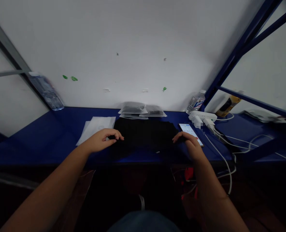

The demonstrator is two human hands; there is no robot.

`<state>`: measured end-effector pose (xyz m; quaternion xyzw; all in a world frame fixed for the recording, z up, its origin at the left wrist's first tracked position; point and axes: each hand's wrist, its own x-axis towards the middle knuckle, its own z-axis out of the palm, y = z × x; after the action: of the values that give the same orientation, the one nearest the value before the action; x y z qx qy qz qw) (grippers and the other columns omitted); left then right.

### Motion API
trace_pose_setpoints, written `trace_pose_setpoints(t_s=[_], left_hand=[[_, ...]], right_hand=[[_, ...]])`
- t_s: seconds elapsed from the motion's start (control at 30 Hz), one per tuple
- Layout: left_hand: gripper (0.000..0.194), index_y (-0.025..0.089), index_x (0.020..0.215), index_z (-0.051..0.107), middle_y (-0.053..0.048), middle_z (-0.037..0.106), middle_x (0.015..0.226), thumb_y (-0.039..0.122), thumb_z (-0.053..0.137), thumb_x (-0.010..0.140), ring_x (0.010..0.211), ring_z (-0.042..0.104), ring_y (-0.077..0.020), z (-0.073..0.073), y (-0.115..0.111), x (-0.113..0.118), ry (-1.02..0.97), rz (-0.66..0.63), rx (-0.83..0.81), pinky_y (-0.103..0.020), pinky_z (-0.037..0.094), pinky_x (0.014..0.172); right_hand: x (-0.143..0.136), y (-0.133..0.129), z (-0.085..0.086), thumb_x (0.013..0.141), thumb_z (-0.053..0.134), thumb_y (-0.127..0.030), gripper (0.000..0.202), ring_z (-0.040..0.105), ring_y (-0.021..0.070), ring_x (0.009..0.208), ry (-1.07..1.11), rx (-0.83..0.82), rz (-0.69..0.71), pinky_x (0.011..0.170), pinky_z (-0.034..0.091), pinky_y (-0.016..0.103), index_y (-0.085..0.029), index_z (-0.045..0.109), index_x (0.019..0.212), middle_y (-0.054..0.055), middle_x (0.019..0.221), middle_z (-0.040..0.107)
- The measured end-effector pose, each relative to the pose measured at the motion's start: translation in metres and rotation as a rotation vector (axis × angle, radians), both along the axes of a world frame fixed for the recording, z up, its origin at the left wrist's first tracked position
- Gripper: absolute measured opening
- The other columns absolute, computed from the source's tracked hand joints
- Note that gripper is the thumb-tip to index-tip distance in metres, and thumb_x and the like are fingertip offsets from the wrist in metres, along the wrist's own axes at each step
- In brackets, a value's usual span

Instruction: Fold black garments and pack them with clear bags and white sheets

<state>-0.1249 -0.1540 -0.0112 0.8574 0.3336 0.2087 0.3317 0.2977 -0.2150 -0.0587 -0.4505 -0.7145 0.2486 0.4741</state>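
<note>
A black folded garment lies flat on the blue desk in front of me, and a small light mark shows near its front edge. On its left side my left hand has its thumb and fingers bent together at the cloth. Opposite, at the right side, my right hand curls its fingertips down onto the garment's edge; its thumb is mostly hidden. The dark fabric makes the exact grip hard to see. White frosted plastic bags lie just beyond my left hand. A lit phone rests beside my right hand.
Frosted bags with dark contents are stacked against the wall. A clear bottle leans at left; another bottle stands at right. A white power strip with plugs and trailing cables sits by the blue metal frame.
</note>
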Motion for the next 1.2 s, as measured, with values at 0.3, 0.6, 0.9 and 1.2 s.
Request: trace_pose_setpoints(t_s=[0.3,0.6,0.9,1.2], left_hand=[[0.025,0.022,0.095,0.071,-0.008,0.076,0.099,0.041,0.056,0.09,0.09,0.069,-0.0239,0.016,0.041,0.032,0.239,0.412,0.154,-0.036,0.051,0.081],[0.021,0.021,0.086,0.076,-0.011,0.076,0.09,0.039,0.065,0.088,0.083,0.068,-0.0259,-0.001,0.088,0.053,0.745,0.461,0.169,-0.035,0.048,0.075],[0.015,0.022,0.088,0.072,-0.008,0.076,0.088,0.031,0.06,0.088,0.08,0.068,-0.0238,-0.005,0.087,0.046,0.59,0.526,0.16,-0.034,0.047,0.071],[0.024,0.014,0.106,0.071,-0.018,0.074,0.101,0.027,0.054,0.095,0.1,0.069,-0.0328,0.006,0.105,0.047,0.562,0.662,0.335,-0.041,0.051,0.085]], right_hand=[[-0.017,0.049,0.032,0.093,0.05,-0.033,0.025,0.067,0.0225,0.093,-0.407,-0.188,-0.217,0.089,0.05,0.035,-0.02,0.071,0.095,0.007,0.097,0.075],[-0.037,0.121,0.039,0.09,0.067,-0.028,0.036,0.066,0.0273,0.115,-1.034,-0.33,-0.307,0.095,0.051,0.036,-0.02,0.069,0.125,0.013,0.129,0.069],[-0.042,0.118,0.041,0.095,0.051,-0.021,0.025,0.068,0.0289,0.107,-1.054,-0.26,-0.326,0.091,0.05,0.038,-0.016,0.072,0.108,0.017,0.115,0.073],[-0.052,0.134,0.058,0.1,0.044,-0.022,0.031,0.065,0.0318,0.113,-1.059,-0.16,-0.446,0.096,0.048,0.042,-0.012,0.065,0.12,0.021,0.12,0.07]])
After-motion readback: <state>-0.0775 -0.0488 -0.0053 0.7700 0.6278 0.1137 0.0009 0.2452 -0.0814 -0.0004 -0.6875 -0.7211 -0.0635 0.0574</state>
